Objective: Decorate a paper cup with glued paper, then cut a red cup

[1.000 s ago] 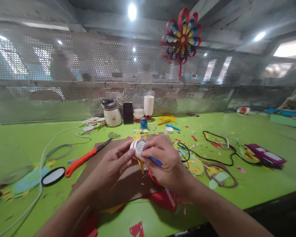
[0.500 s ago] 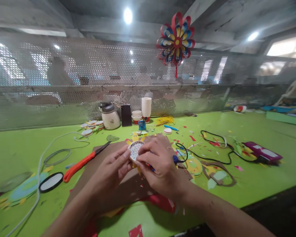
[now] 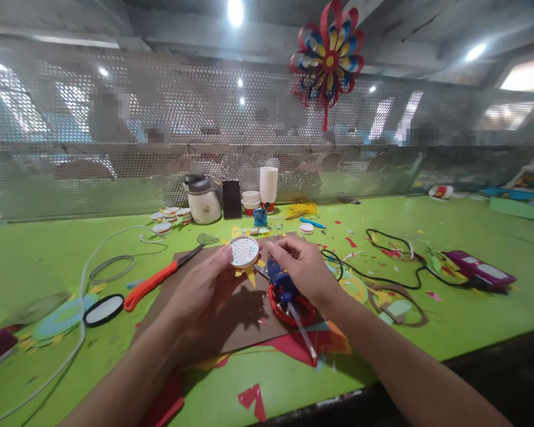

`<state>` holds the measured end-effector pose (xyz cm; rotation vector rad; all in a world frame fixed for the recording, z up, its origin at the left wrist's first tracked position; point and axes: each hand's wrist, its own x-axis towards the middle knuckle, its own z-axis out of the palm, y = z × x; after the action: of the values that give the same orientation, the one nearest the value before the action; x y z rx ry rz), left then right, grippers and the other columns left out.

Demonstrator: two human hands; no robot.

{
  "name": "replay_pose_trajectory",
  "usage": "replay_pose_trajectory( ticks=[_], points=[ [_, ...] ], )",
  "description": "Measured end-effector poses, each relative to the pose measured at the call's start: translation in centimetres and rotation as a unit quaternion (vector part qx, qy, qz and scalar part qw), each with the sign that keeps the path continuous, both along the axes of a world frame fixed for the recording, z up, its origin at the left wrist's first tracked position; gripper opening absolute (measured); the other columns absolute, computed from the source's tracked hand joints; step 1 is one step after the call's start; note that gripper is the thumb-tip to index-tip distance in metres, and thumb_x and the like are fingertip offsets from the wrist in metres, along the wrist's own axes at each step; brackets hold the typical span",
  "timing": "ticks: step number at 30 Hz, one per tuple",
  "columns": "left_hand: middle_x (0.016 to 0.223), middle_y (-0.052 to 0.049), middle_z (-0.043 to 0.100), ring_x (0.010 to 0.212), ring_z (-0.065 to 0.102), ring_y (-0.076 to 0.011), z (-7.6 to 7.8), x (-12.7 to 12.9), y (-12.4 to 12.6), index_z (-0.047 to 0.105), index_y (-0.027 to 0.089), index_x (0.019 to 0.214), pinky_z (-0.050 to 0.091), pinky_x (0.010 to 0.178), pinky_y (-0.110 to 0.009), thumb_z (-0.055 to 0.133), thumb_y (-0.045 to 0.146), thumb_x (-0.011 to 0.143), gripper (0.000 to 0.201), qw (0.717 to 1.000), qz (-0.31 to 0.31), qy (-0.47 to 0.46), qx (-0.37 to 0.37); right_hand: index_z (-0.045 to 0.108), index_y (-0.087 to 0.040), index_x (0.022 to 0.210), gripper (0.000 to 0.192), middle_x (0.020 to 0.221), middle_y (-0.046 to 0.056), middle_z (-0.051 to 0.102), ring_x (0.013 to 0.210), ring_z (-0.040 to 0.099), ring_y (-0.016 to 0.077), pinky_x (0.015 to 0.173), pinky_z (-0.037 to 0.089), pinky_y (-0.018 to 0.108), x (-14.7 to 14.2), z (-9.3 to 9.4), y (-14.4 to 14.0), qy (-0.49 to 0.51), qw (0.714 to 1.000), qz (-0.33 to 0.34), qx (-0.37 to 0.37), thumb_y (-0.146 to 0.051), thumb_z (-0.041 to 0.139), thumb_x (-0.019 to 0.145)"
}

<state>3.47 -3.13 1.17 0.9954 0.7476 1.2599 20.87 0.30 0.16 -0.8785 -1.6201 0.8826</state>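
Observation:
My left hand [image 3: 209,287] grips a small paper turtle [image 3: 244,252] by its edge. Its body is a round white disc with a blue dotted pattern, and yellow paper pieces stick out around it. To the right, my right hand [image 3: 305,264] is raised with thumb and fingers drawn together; what they pinch, if anything, does not show. Just below that hand, a blue glue gun [image 3: 281,281] with a clear glue stick [image 3: 302,332] lies by red-handled scissors [image 3: 314,314]. Beneath everything is a brown cardboard sheet [image 3: 231,338].
An orange-handled knife [image 3: 151,284] lies left, beside a black-rimmed oval [image 3: 104,310]. At the back stand a white jug [image 3: 203,204], a dark phone [image 3: 232,200] and paper cups [image 3: 268,185]. Black cable [image 3: 398,283], a purple box [image 3: 480,270] and paper scraps lie right.
My right hand has drawn away from the turtle to the right, uncovering the glue gun and scissors. The turtle's disc has tipped flatter in my left hand. The view has shifted slightly.

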Motion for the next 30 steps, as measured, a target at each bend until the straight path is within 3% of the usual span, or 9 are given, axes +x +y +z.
replay_pose_trajectory(
  ticks=[5,13,18,24,30],
  points=[
    [0.13,-0.012,0.063,0.121,0.054,-0.0285,-0.5,0.2,0.0,0.067,0.014,0.115,0.039,0.106,-0.041,0.053,0.035,0.093,0.034,1.0,-0.01,0.008,0.002,0.066,-0.016,0.072,0.036,0.067,0.002,0.061,0.058,0.051,0.0108,0.055,0.04,0.026,-0.7,-0.6,0.1,0.032,0.987,0.095,-0.129,-0.049,0.061,0.085],
    [0.122,-0.013,0.068,0.119,0.057,-0.0285,-0.3,0.4,-0.1,0.07,0.012,0.111,0.038,0.107,-0.04,0.056,0.033,0.091,0.032,0.999,-0.032,-0.006,-0.003,0.07,-0.015,0.075,0.036,0.062,0.0,0.059,0.052,0.048,0.0082,0.049,0.037,0.023,-0.9,-0.7,-0.2,0.121,0.944,0.158,-0.261,-0.05,0.074,0.074],
    [0.119,-0.012,0.07,0.116,0.059,-0.0266,0.0,0.5,-0.2,0.072,0.013,0.106,0.042,0.105,-0.039,0.056,0.03,0.091,0.027,0.999,-0.031,-0.016,-0.019,0.072,-0.014,0.074,0.032,0.068,0.001,0.062,0.055,0.048,0.0072,0.052,0.035,0.023,-1.1,-0.6,-0.3,0.169,0.921,0.207,-0.282,-0.045,0.077,0.07],
    [0.109,-0.009,0.074,0.099,0.068,-0.0221,-0.3,0.2,-0.5,0.071,0.017,0.107,0.055,0.088,-0.032,0.065,0.027,0.086,0.025,0.999,-0.006,0.016,-0.043,0.066,-0.014,0.068,0.036,0.062,0.0,0.058,0.053,0.048,0.0087,0.052,0.036,0.025,-1.1,-0.9,0.0,0.178,0.915,0.214,-0.292,-0.048,0.079,0.067],
    [0.103,-0.01,0.075,0.085,0.072,-0.02,0.0,-0.2,-0.3,0.069,0.016,0.108,0.059,0.077,-0.029,0.07,0.018,0.081,0.028,0.997,-0.041,0.051,-0.048,0.062,-0.016,0.07,0.032,0.056,-0.002,0.054,0.048,0.045,0.0091,0.05,0.037,0.026,-1.1,-1.0,0.5,0.172,0.916,0.193,-0.307,-0.043,0.078,0.068]
  ],
)
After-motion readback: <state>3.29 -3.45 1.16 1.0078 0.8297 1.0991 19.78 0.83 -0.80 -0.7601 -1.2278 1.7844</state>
